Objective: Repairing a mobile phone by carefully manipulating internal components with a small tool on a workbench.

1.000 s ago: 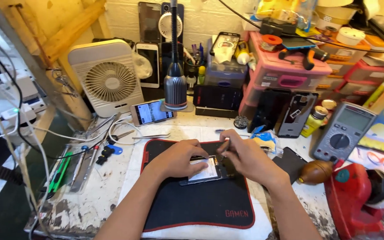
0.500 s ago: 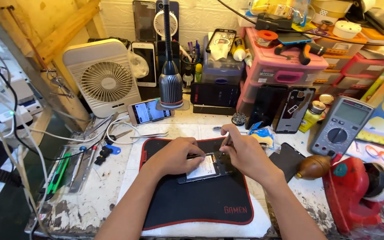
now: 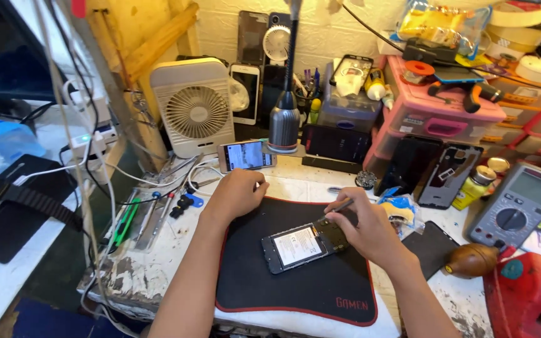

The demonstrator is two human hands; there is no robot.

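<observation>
An opened smartphone [image 3: 300, 245] lies back-up on a black mat with a red edge [image 3: 295, 288], its battery and board showing. My right hand [image 3: 365, 230] rests at the phone's upper right end and holds a thin metal tool [image 3: 340, 206] that points up and to the left. My left hand [image 3: 234, 194] is away from the phone at the mat's far left edge. Its fingers are curled down and nothing shows in them. A small lit phone [image 3: 246, 155] lies just beyond it.
A white desk fan [image 3: 194, 107] and a lamp base [image 3: 283, 128] stand at the back. Pink drawer boxes [image 3: 441, 119], phone shells [image 3: 446, 176], a multimeter [image 3: 520, 205], a brown blower bulb [image 3: 474, 260] and a red tool [image 3: 524, 294] crowd the right. Screwdrivers and cables [image 3: 145, 216] lie to the left.
My left hand has lifted off the opened phone and moved up and left to the mat's far edge. The phone is now uncovered. My right hand stays at its top end with the tool.
</observation>
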